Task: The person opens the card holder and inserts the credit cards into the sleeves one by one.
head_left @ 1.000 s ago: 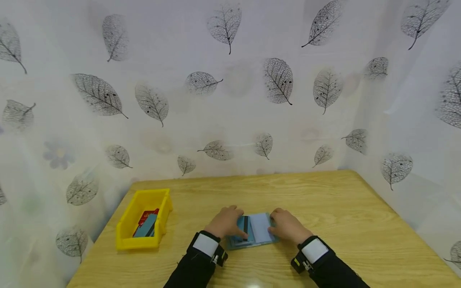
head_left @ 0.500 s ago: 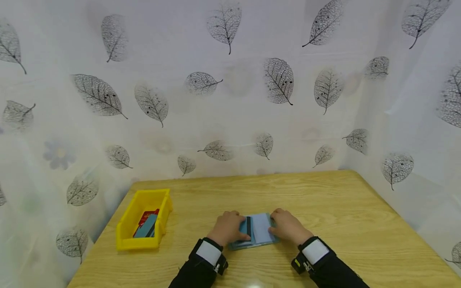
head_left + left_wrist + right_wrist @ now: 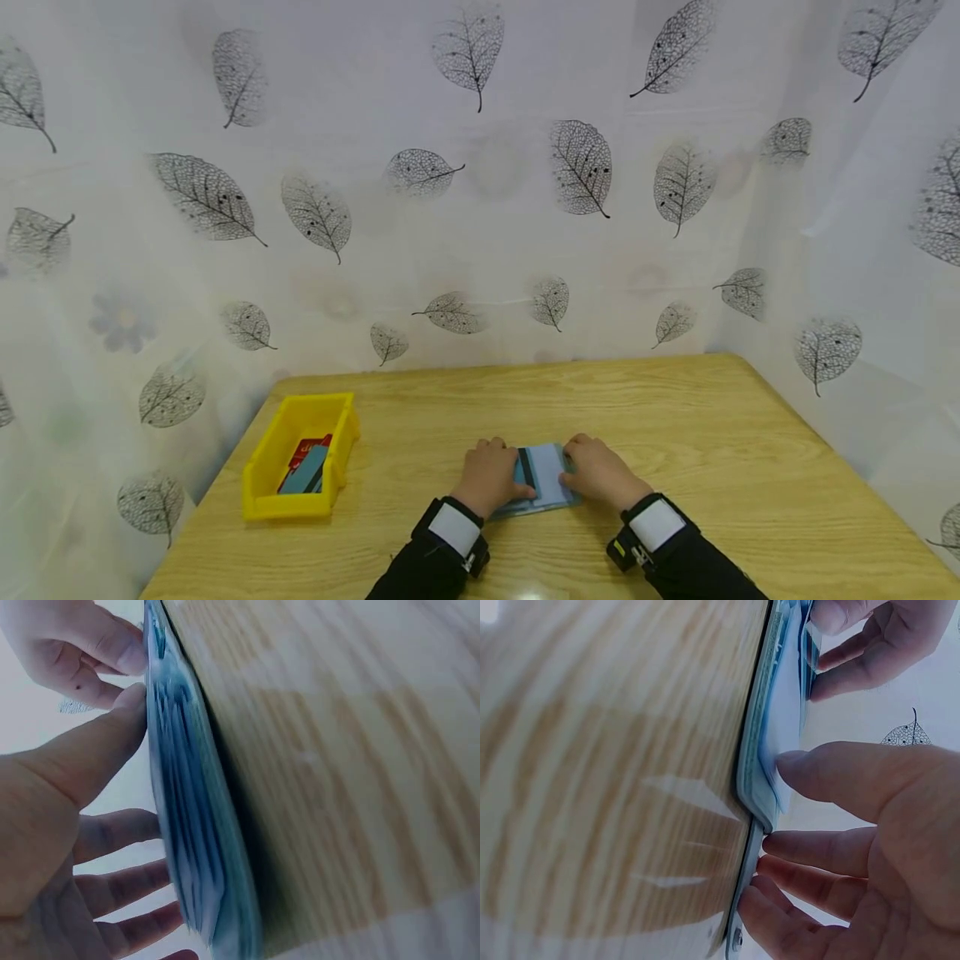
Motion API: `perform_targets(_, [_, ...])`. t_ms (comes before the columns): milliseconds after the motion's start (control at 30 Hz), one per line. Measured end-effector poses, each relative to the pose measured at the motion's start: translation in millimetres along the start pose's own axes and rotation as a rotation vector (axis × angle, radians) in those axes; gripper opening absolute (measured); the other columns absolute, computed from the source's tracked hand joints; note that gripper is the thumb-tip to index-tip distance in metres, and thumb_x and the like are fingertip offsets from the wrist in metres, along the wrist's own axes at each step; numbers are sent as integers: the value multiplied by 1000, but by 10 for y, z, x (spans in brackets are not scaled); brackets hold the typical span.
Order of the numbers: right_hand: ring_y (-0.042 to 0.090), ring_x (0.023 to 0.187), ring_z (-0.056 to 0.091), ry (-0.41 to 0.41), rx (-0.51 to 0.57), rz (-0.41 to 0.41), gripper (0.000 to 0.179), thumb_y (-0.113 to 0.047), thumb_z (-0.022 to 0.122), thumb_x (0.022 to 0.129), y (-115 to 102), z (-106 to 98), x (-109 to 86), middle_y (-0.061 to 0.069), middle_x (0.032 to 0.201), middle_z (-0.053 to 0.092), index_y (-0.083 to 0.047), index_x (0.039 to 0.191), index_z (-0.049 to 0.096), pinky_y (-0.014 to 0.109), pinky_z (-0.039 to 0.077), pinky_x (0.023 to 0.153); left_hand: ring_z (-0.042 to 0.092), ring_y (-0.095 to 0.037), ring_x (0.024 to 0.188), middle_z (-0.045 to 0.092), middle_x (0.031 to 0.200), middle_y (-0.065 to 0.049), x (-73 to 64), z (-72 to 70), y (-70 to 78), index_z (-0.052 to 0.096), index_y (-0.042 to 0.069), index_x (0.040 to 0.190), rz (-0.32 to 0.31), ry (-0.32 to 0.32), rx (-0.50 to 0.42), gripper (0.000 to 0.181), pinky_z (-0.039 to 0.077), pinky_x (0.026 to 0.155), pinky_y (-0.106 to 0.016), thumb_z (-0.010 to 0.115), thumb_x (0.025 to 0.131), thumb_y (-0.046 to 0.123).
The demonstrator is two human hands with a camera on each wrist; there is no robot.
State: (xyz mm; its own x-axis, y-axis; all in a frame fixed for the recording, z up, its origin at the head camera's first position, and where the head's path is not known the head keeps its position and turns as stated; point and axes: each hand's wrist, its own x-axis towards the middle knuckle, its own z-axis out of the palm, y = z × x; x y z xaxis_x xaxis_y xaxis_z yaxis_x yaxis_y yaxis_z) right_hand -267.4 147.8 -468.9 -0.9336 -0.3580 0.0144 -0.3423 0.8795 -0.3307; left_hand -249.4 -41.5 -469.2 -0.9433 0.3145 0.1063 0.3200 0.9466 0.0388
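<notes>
On the table lies an opened pale blue card holder (image 3: 553, 502) with clear sleeves. A white sheet (image 3: 549, 475) shows on its right half. My left hand (image 3: 489, 477) spans a blue card (image 3: 527, 469) with a dark stripe, thumb at the near edge and fingers at the far edge. The left wrist view shows the stacked sleeves (image 3: 187, 825) edge-on under that hand. My right hand (image 3: 600, 473) holds the holder's right edge. In the right wrist view its thumb (image 3: 810, 774) presses the white sheet, and its fingers lie along the flap (image 3: 742, 900) with a metal snap.
A yellow bin (image 3: 288, 507) stands on the left of the wooden table (image 3: 720, 467). Inside it are a red card (image 3: 306, 450) and a blue-grey card (image 3: 306, 472). A leaf-print curtain (image 3: 480, 250) hangs behind the table and along both sides.
My left hand has slid right, and the striped blue card has shifted right with it over the card holder. My right hand has stayed at the holder's right edge.
</notes>
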Motion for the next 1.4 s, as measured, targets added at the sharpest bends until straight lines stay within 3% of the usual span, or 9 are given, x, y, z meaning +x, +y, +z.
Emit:
perform_targets(200, [39, 101, 60, 7, -1, 3, 38, -16, 78, 81, 6, 4, -12, 21, 113, 60, 8, 108, 66, 48, 50, 85, 58, -25, 85, 61, 90, -6, 21, -10, 59, 73, 13, 99, -11, 18, 32, 61, 51, 69, -39, 77, 67, 64])
perform_targets(400, [39, 102, 60, 19, 0, -17, 37, -15, 77, 82, 9, 12, -11, 22, 114, 60, 8, 108, 66, 48, 49, 86, 55, -25, 85, 60, 91, -5, -18, -42, -20, 72, 15, 96, -26, -12, -18, 53, 48, 72, -42, 82, 65, 57])
perform_targets(700, [39, 101, 60, 13, -21, -14, 39, -16, 77, 82, 13, -3, -1, 22, 114, 60, 8, 110, 65, 48, 50, 86, 58, -27, 88, 64, 97, -5, -56, -95, -60, 72, 15, 91, -12, -39, -2, 50, 49, 76, -45, 81, 66, 57])
perform_targets(967, [38, 100, 60, 13, -23, -12, 37, -17, 77, 82, 1, 7, -8, 21, 113, 60, 7, 108, 66, 48, 49, 86, 57, -24, 85, 62, 87, -5, 36, -82, 41, 74, 12, 79, 13, -88, 94, 49, 49, 75, -41, 80, 67, 59])
perform_targets(1400, [39, 101, 59, 20, -14, -8, 38, -16, 77, 82, -5, 2, -23, 21, 113, 61, 8, 109, 66, 49, 49, 86, 58, -24, 87, 62, 88, -7, 57, -104, 216, 73, 12, 75, 9, -50, 105, 47, 50, 76, -41, 79, 68, 58])
